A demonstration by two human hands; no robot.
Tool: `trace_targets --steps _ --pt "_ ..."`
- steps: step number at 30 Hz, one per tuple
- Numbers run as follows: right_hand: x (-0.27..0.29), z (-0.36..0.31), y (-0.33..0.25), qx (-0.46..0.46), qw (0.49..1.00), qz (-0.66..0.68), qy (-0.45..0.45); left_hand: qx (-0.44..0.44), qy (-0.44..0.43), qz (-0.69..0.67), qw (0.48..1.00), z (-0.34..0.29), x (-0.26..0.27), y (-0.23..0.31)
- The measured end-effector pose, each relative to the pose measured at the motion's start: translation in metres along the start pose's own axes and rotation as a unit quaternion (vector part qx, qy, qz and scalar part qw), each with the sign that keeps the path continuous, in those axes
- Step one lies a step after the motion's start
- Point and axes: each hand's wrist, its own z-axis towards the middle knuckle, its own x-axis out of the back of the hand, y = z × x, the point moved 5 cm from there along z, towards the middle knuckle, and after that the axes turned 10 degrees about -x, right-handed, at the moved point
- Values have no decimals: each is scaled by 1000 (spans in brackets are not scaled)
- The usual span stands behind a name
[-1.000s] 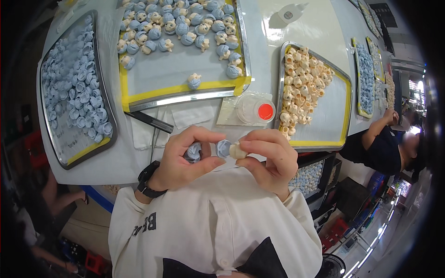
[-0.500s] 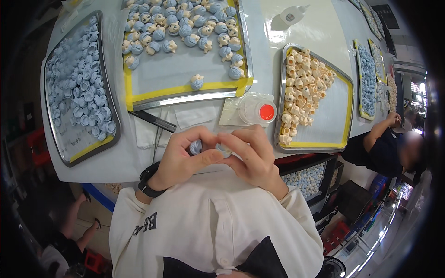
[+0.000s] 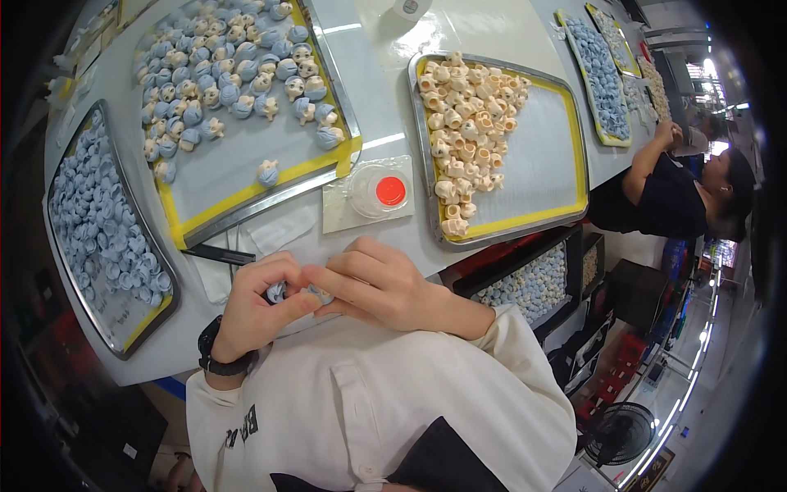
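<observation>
My left hand point(image 3: 252, 305), with a black watch at its wrist, curls around a small blue piece point(image 3: 276, 292) that looks like moulded doll hair. Between the fingertips of both hands is a small blue-and-cream doll head point(image 3: 318, 294), mostly covered by fingers. My right hand point(image 3: 373, 283) is closed, pinching that piece from the right. Both hands meet in front of my chest, just off the table's near edge. Beyond them, a tray point(image 3: 262, 203) carries many blue-haired doll heads, a single one point(image 3: 268, 172) lying apart near its front edge.
On the left stands a tray of blue hair pieces point(image 3: 106, 221). A tray of cream doll pieces point(image 3: 467, 139) lies to the right. Between the trays is a clear tub with a red disc point(image 3: 390, 191). A black-handled tool point(image 3: 221, 253) lies near my left hand. A co-worker point(image 3: 668, 184) sits at far right.
The view has swung to the right, so trays and hands appear further left and tilted. My hands stay together on the same small pieces, the right hand's fingers now more folded over.
</observation>
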Motion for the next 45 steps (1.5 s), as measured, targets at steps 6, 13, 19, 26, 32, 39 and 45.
trace_targets --steps 6,13,19,26,32,39,45 --pt "87 -26 29 -125 976 -78 158 13 201 294 934 8 52 7" --pt "140 -79 111 -414 867 -240 137 95 159 -193 964 0 19 18" --pt "133 -74 122 -404 884 -200 122 236 113 -467 845 -8 -21 -19" --pt "143 -60 44 -300 902 -27 310 145 -3 -435 889 -13 -27 -22" --pt "33 10 -10 -134 976 165 -35 136 -4 -340 930 -11 -33 -13" --pt "18 9 0 -206 949 236 -21 114 16 -419 901 -14 -30 -10" --pt "19 6 -1 -177 962 207 -4 112 15 -437 892 -13 -31 -14"
